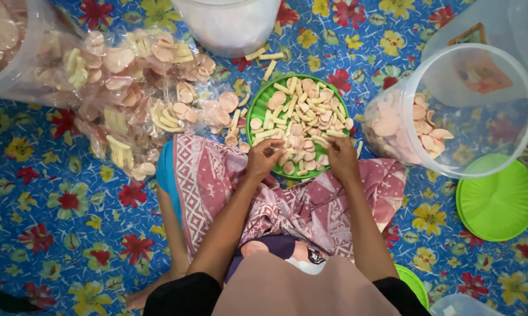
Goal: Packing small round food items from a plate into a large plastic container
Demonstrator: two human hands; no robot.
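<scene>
Over the round green plastic plate [257,111] resting at my knees on the flowered floor mat [59,205], I am sorting pale cracker pieces [302,111]. My left hand [264,159] pinches one stick-shaped piece, fingers curled. My right hand [341,157] is bent down onto the pile, its grip hidden; I judge the next move needs a clean lift clear.

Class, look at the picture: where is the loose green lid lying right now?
In the head view the green lid lies flat on the flowered mat at the right side, just below the tipped clear tub and right of the person's knee.
</scene>
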